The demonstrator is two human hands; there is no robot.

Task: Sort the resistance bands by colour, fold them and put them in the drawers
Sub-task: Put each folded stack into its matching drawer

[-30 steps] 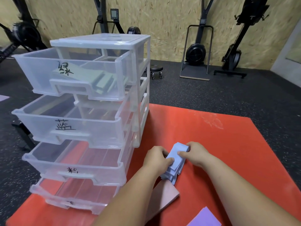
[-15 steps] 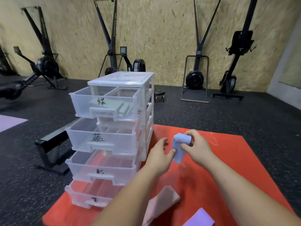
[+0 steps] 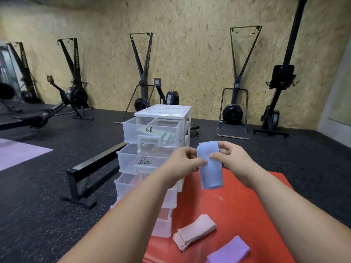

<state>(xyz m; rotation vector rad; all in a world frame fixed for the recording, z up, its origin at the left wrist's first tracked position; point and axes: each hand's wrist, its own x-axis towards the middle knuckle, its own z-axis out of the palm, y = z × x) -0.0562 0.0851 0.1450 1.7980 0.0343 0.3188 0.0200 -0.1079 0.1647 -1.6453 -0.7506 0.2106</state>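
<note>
Head view: blue band (image 3: 211, 172) between left hand (image 3: 182, 161), right hand (image 3: 230, 158); tail below grip.

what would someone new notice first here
A blue band hangs at centre, pinched between the left hand and right hand. Left of it stands a clear drawer unit, drawers pulled out. Nearer, a folded pink band and a purple band lie on the red mat.

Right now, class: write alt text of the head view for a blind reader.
The left hand and right hand pinch a folded blue band beside a clear drawer unit with open drawers. Green bands lie in its top drawer; a pink band and a purple band lie on the red mat.
</note>
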